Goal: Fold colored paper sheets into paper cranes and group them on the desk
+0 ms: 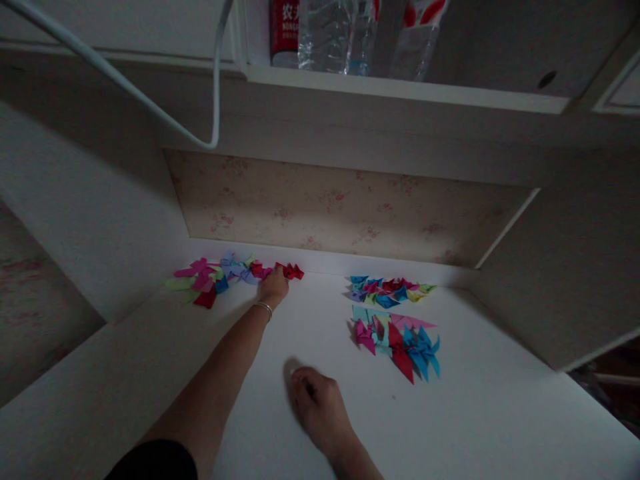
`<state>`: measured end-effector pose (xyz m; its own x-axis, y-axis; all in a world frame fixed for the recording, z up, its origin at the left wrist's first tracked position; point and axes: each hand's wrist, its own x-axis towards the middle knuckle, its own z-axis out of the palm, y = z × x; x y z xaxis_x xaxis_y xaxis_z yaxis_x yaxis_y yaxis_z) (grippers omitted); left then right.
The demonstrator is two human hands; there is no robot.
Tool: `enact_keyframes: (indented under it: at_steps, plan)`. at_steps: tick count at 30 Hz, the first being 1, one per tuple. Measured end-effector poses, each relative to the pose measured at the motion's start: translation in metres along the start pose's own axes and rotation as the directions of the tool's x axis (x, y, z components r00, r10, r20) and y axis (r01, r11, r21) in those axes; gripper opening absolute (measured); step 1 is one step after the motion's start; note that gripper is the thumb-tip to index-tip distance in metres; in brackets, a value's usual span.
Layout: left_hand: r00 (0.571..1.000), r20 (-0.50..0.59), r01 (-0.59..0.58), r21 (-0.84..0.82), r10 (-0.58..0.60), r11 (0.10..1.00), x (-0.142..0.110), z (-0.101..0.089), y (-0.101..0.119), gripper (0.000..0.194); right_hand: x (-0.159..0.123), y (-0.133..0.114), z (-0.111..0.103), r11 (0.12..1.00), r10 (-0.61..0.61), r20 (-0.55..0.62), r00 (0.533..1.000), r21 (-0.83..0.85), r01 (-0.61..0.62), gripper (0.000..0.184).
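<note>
My left hand (pixel 273 287) reaches far across the white desk (pixel 480 400) to a row of small folded paper pieces (pixel 220 275) in pink, green, purple and red. Its fingers curl on the red pieces (pixel 291 271) at the row's right end; whether they grip one is hidden. A thin bracelet (pixel 263 307) circles that wrist. My right hand (pixel 315 400) rests on the desk nearer to me, fingers curled down, with nothing visible in it. To its right lies a second group of folded papers (pixel 397 340), and a third row (pixel 390 291) lies behind that.
A floral back panel (pixel 340 213) and side walls close in the desk alcove. A shelf above holds plastic bottles (pixel 340 33). A white cable (pixel 150 100) hangs at the upper left.
</note>
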<state>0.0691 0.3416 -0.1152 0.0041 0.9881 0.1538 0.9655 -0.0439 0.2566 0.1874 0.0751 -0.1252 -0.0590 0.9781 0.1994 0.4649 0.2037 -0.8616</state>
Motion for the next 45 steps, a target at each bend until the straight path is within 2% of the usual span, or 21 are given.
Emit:
enact_keyframes:
  at_steps: [10,16,19,23,25,26,28,31,33,35,38,40,42,45]
  plan:
    - [1.0,0.003,0.007,-0.075,-0.006,0.997,0.006,0.0,0.005,0.027,0.001,0.004,0.003,0.999,0.028,-0.009,1.0,0.027,-0.028,0.022]
    - [0.995,-0.088,0.026,-0.226,-0.047,0.974,-0.008,-0.02,0.002,0.029,0.003,0.005,0.002,0.998,0.035,-0.019,0.999,0.052,-0.033,0.022]
    - [0.992,-0.123,-0.011,-0.342,-0.033,0.94,-0.032,-0.036,-0.005,0.033,0.004,0.006,0.003,0.995,0.047,-0.031,0.998,0.094,-0.044,0.022]
    - [0.995,-0.102,-0.069,-0.513,0.019,0.856,-0.088,-0.052,-0.021,0.037,0.007,0.011,0.006,0.958,0.125,-0.045,0.991,0.264,-0.109,0.025]
    - [0.995,-0.071,-0.095,-0.737,0.063,0.669,-0.122,-0.055,-0.031,0.037,0.009,0.013,0.007,0.902,0.199,-0.066,0.978,0.402,-0.157,0.032]
    - [0.996,-0.041,-0.08,-0.788,0.079,0.611,-0.138,-0.056,-0.035,0.036,0.01,0.014,0.007,0.865,0.235,-0.072,0.969,0.47,-0.175,0.036]
    - [0.993,0.024,-0.041,-0.84,0.111,0.542,-0.167,-0.056,-0.041,0.034,0.011,0.014,0.007,0.791,0.28,-0.072,0.957,0.582,-0.188,0.041]
    - [0.977,0.095,-0.019,-0.853,0.19,0.522,-0.198,-0.054,-0.043,0.033,0.01,0.011,0.006,0.705,0.287,-0.045,0.957,0.687,-0.179,0.047]
    - [0.966,0.067,-0.077,-0.849,0.251,0.523,-0.21,-0.05,-0.04,0.032,0.009,0.008,0.004,0.7,0.272,-0.025,0.962,0.692,-0.18,0.047]
    - [0.953,0.02,-0.15,-0.837,0.303,0.526,-0.216,-0.046,-0.037,0.026,0.007,0.005,0.001,0.755,0.261,-0.035,0.965,0.629,-0.182,0.044]
    - [0.946,0.0,-0.187,-0.817,0.325,0.545,-0.218,-0.038,-0.035,0.021,0.006,0.003,-0.004,0.886,0.219,-0.165,0.962,0.446,-0.125,0.041]
    - [0.954,0.003,-0.172,-0.814,0.299,0.555,-0.216,-0.034,-0.036,0.021,0.005,0.004,-0.006,0.938,0.17,-0.256,0.952,0.338,-0.077,0.038]
    - [0.965,0.002,-0.151,-0.817,0.263,0.557,-0.214,-0.031,-0.036,0.023,0.005,0.005,-0.005,0.943,0.172,-0.273,0.947,0.322,-0.079,0.037]
    - [0.963,0.005,-0.15,-0.82,0.269,0.553,-0.213,-0.031,-0.036,0.024,0.006,0.007,-0.004,0.872,0.259,-0.203,0.944,0.469,-0.139,0.037]
